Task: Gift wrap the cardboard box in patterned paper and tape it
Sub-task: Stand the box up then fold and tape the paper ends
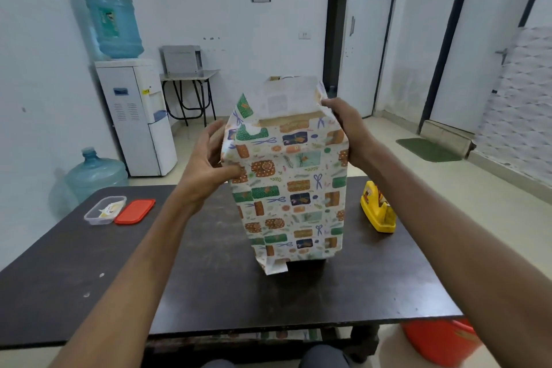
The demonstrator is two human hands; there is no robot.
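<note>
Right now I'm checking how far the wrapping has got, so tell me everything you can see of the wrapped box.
The wrapped box stands upright on end on the dark table. White paper printed with green, orange and navy parcels and blue scissors covers its sides. The top end is open, its flaps upright, brown cardboard showing inside. A loose flap sticks out at the bottom. The left hand and right hand hold its upper sides.

The patterned paper (288,185) looks thin and matt, printed outside and plain white inside, creased at its upper folds. A strip of brown cardboard box (285,120) shows at the top. The table (209,287) is dark wood-look, dull and scuffed. The tape dispenser (378,207) is glossy yellow plastic; the red lid (135,211) smooth plastic, the container (104,210) clear plastic.
</note>
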